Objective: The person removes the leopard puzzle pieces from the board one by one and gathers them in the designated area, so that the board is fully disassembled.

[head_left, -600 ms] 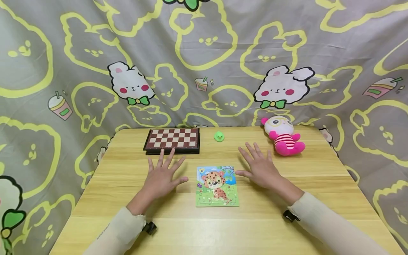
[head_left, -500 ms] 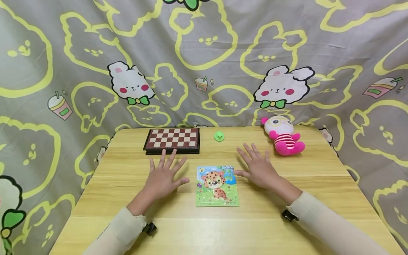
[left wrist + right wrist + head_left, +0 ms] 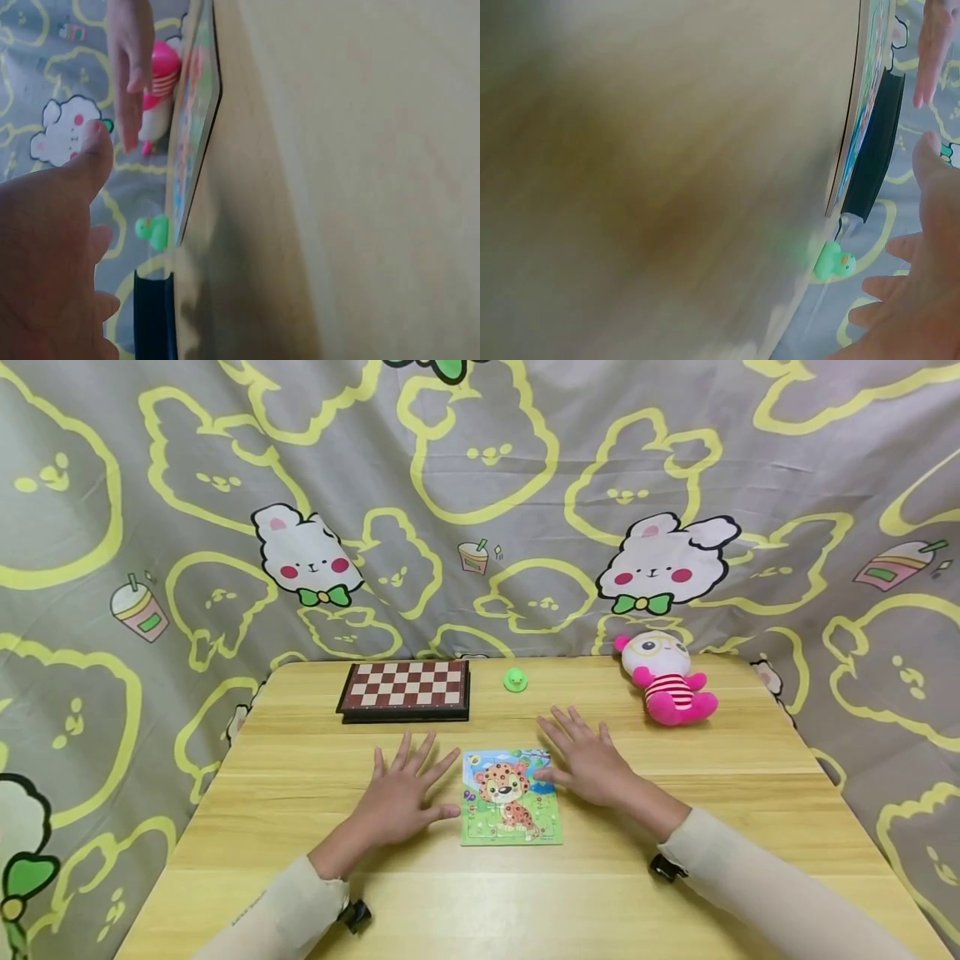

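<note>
Hand, left (image 3: 399,802): fingers spread wide, holding nothing, thumb just beside the leopard puzzle (image 3: 510,802).
Leopard puzzle: flat on the tabletop (image 3: 480,906) between both hands, seemingly at the reaching step.
Hand, right (image 3: 595,768): splayed, grasping nothing, thumb over the puzzle's right edge; next likely calls for gripping opposite sides.

Pale wood-grained table (image 3: 495,902) carries four things. Near middle, flat: squarish leopard puzzle (image 3: 510,799). From puzzle, between 10 and 11 o'clock: dark-edged checkered game board (image 3: 406,687). At 12 o'clock: small green duck (image 3: 515,680). At 2 o'clock: pink-and-white plush toy (image 3: 670,685), striped middle.
</note>
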`<state>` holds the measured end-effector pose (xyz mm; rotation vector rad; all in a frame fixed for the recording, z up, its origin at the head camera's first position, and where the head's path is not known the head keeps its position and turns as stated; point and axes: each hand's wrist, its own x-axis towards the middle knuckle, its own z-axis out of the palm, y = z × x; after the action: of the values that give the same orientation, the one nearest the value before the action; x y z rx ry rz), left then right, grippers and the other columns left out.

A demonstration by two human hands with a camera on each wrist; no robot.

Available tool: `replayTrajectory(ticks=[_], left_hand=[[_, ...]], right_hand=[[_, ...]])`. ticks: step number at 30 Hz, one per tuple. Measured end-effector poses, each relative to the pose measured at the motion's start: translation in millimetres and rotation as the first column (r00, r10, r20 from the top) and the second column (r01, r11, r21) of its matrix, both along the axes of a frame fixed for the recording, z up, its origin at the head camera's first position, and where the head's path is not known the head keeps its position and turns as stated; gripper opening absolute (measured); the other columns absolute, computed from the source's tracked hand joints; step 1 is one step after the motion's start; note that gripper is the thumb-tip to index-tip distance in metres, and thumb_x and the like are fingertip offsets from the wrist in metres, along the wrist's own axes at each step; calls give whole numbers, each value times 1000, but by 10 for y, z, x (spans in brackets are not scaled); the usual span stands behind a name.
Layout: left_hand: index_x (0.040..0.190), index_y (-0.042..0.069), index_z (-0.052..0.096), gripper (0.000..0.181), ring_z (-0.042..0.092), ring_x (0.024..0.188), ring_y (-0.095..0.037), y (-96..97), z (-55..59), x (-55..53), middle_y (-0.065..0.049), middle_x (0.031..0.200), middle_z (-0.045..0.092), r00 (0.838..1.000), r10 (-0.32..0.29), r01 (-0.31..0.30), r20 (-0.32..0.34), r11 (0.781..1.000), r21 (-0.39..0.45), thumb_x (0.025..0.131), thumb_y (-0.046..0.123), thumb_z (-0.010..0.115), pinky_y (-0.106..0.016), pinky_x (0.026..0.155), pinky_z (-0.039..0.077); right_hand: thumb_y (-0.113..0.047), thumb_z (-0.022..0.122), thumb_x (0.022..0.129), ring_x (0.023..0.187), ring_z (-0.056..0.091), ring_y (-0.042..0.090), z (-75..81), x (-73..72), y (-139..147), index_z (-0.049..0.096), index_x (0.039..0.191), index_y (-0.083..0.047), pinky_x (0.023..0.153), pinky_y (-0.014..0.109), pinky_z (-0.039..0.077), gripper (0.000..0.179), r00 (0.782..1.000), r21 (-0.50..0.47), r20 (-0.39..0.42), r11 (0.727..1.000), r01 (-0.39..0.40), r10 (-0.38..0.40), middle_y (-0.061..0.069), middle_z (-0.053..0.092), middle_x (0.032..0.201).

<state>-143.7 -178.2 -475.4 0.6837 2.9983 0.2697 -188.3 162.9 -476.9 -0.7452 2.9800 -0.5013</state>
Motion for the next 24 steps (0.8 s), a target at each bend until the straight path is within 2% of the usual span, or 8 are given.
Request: replayTrajectory(ticks=[7,13,20,24], left_hand=[[164,39,22,88,3,156,-50,54,-43,76,-11,173,11,996,-70,70,55,998,4,91,77,54,-81,112,6],[164,42,21,89,1,156,-49,105,-69,141,-10,173,9,986,-117,116,115,993,17,90,79,52,-80,113,5],[164,42,23,90,4,155,-50,136,-110,177,-11,173,10,981,-156,157,117,988,-5,88,81,51,-82,111,9],[164,42,22,89,4,155,-51,145,-113,184,-11,173,8,975,-173,177,139,984,-17,89,81,49,-83,110,10]], right_hand=[[-60,67,93,157,17,42,-18,-3,-121,30,164,-17,115,77,14,91,999,-16,12,999,-44,44,14,21,171],[-59,69,92,157,18,41,-28,3,-214,30,164,-17,118,73,16,92,996,-37,30,995,-88,89,14,24,170],[-60,68,93,157,19,40,-53,2,-318,30,164,-18,118,72,17,92,991,-43,45,992,-122,124,14,26,169],[-61,66,93,157,18,39,-60,4,-367,30,164,-18,119,71,17,91,988,-47,56,989,-139,141,13,26,169]])
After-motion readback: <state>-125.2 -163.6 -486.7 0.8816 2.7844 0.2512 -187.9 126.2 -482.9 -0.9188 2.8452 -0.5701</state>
